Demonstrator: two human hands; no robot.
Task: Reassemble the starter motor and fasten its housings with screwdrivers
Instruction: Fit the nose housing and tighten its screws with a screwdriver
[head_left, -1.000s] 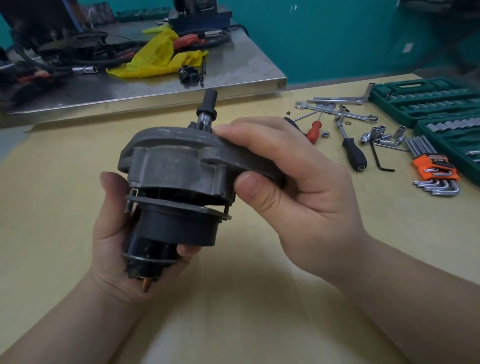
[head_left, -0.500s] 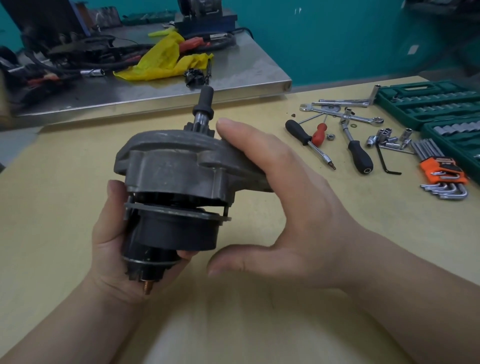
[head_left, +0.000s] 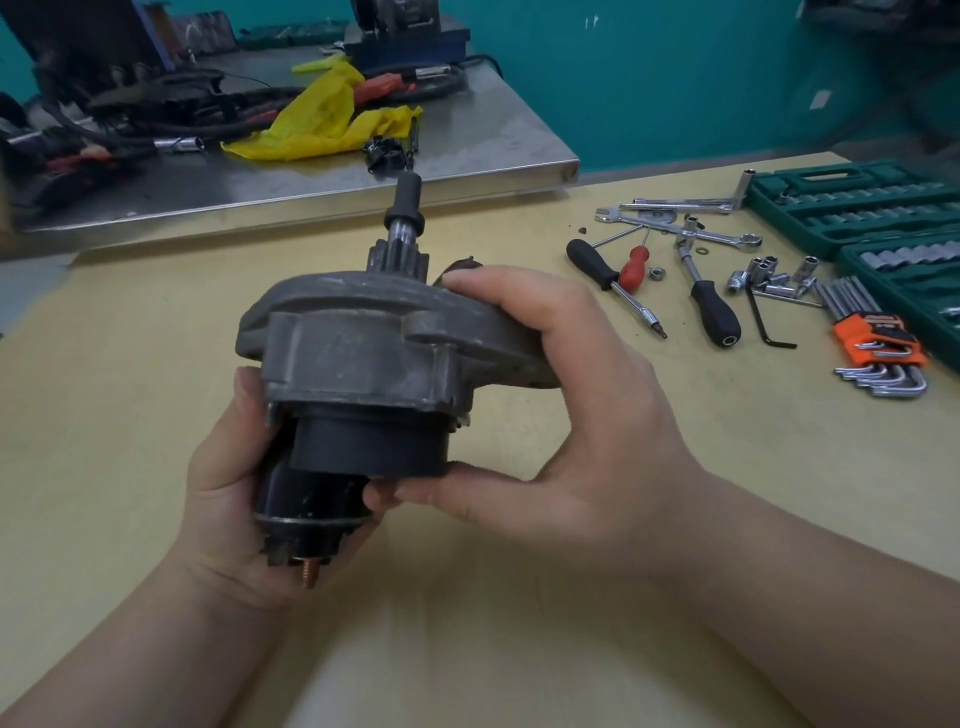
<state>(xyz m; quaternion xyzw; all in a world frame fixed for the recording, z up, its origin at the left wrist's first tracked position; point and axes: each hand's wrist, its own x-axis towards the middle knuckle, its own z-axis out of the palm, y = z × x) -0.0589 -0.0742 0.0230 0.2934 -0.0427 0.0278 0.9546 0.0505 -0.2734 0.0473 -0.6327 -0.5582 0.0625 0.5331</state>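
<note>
Held above the tabletop (head_left: 156, 322) middle: starter motor (head_left: 363, 374), left hand (head_left: 228, 499) wrapped round its black lower body, right hand (head_left: 566, 395) clamping grey housing (head_left: 353, 348) top-to-bottom; squeeze evenly, seat flush before reaching for right-edge screwdrivers (head_left: 613, 278)

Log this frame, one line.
left hand: holds starter motor base | right hand: squeezes grey housing onto black body | screwdrivers: on table, untouched

A tan surface (head_left: 156, 322) carries tools at its right: two black-handled drivers (head_left: 602, 270), a red-handled screwdriver (head_left: 635, 267), wrenches (head_left: 680, 231), loose sockets (head_left: 763, 278), an orange hex-key set (head_left: 878, 338) and green socket cases (head_left: 852, 202). A steel tray (head_left: 467, 156) sits behind.
</note>
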